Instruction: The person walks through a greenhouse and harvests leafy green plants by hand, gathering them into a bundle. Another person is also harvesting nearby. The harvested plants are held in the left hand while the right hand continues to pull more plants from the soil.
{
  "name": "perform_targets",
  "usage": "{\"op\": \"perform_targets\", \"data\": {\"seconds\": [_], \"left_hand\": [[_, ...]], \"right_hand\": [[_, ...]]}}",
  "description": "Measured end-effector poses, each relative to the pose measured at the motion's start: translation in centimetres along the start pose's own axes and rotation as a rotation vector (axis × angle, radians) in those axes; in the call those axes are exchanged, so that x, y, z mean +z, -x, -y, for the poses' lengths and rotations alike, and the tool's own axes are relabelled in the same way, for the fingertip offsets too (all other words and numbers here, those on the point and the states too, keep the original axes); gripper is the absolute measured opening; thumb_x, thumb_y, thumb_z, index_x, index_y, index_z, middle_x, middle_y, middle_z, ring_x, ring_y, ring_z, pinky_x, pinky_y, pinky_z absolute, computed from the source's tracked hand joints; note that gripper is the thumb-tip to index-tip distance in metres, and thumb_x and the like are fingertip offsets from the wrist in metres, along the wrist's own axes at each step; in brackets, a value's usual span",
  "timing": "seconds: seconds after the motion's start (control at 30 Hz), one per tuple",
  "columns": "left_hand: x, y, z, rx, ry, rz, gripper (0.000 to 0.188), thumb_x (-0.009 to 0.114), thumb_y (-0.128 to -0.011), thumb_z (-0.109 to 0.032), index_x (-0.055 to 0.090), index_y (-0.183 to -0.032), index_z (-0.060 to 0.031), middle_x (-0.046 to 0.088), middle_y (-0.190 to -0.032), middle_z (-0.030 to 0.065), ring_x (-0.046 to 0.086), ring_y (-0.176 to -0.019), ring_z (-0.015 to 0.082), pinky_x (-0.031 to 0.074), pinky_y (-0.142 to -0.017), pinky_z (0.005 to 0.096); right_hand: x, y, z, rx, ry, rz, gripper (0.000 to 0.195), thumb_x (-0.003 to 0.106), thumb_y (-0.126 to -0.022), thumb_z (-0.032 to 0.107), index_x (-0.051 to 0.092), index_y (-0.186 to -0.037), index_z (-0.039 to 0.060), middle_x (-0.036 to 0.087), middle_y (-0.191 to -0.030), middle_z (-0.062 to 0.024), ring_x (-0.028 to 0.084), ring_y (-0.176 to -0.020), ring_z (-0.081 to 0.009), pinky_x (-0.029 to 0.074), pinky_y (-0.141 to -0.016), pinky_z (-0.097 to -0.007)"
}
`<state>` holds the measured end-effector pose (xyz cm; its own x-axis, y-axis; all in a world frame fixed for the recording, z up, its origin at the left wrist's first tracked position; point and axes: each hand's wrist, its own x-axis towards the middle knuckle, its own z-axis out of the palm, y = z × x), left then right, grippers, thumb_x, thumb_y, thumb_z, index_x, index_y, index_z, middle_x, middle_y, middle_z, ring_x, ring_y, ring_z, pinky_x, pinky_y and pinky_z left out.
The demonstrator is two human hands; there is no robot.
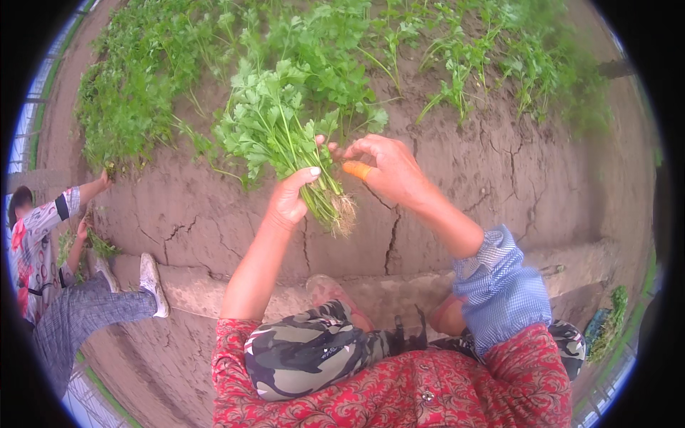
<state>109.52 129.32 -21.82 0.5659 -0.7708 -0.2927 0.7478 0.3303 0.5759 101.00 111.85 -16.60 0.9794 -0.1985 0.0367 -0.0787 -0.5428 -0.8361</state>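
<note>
My left hand (291, 195) grips a bunch of uprooted leafy celery (267, 125) by its lower stems. The leaves point away from me, and the pale, stringy roots (342, 211) hang out on the right side. My right hand (388, 166) is close beside the stems, fingers bent, with an orange covering (357, 170) around its thumb. Whether those fingers pinch a stem cannot be made out. Beyond the bunch, more celery plants (332, 59) stand rooted in the bed.
Cracked brown soil (455, 182) lies before me, bordered by a low earth ridge (198, 291) at my feet. On the left, another person (45, 246) reaches into the plants. Pulled greens (610, 326) lie on a dark blue-green thing at the far right.
</note>
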Motion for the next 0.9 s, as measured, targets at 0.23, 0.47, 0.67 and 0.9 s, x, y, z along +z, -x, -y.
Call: {"op": "perform_targets", "data": {"seconds": [0.23, 0.47, 0.67, 0.9], "left_hand": [[1.9, -0.1, 0.0, 0.08, -0.109, -0.092, 0.06, 0.062, -0.07, 0.002, 0.041, -0.126, -0.0045, 0.058, -0.107, 0.0142, 0.057, -0.099, 0.0244, 0.048, -0.089, 0.0383], [0.3, 0.6, 0.0, 0.098, -0.354, -0.264, 0.05, 0.063, -0.069, 0.007, 0.048, -0.116, -0.0019, 0.061, -0.1, 0.0119, 0.061, -0.088, 0.0202, 0.053, -0.073, 0.0327], [0.3, 1.5, -2.0, 0.203, -0.198, -0.228, 0.062, 0.063, -0.067, 0.007, 0.043, -0.124, -0.0038, 0.06, -0.096, 0.0117, 0.059, -0.085, 0.0192, 0.051, -0.072, 0.033], [0.0, 3.1, -5.2, 0.355, -0.141, -0.249, 0.054, 0.062, -0.069, 0.005, 0.044, -0.119, -0.0012, 0.057, -0.09, 0.0106, 0.055, -0.081, 0.0181, 0.049, -0.072, 0.0306]], "right_hand": [[1.9, -0.5, -2.7, 0.131, -0.206, 0.334, 0.026, 0.073, -0.065, 0.021, 0.063, -0.082, 0.003, 0.064, -0.072, -0.006, 0.057, -0.063, -0.0132, 0.046, -0.059, -0.03], [-1.4, -0.7, -1.4, 0.337, -0.565, 0.546, 0.017, 0.07, -0.076, 0.014, 0.064, -0.087, 0.0019, 0.064, -0.084, 0.0002, 0.052, -0.068, -0.0046, 0.044, -0.055, -0.0226], [-9.1, 0.2, -2.1, 0.291, -0.857, 0.365, 0.013, 0.068, -0.076, 0.007, 0.064, -0.088, 0.007, 0.062, -0.077, 0.0012, 0.054, -0.062, -0.0037, 0.04, -0.048, -0.0172], [-10.3, 0.8, -5.8, 0.31, -0.437, 0.02, 0.013, 0.068, -0.074, 0.007, 0.063, -0.085, 0.0047, 0.062, -0.078, -0.002, 0.059, -0.065, -0.0089, 0.048, -0.054, -0.0208]]}}
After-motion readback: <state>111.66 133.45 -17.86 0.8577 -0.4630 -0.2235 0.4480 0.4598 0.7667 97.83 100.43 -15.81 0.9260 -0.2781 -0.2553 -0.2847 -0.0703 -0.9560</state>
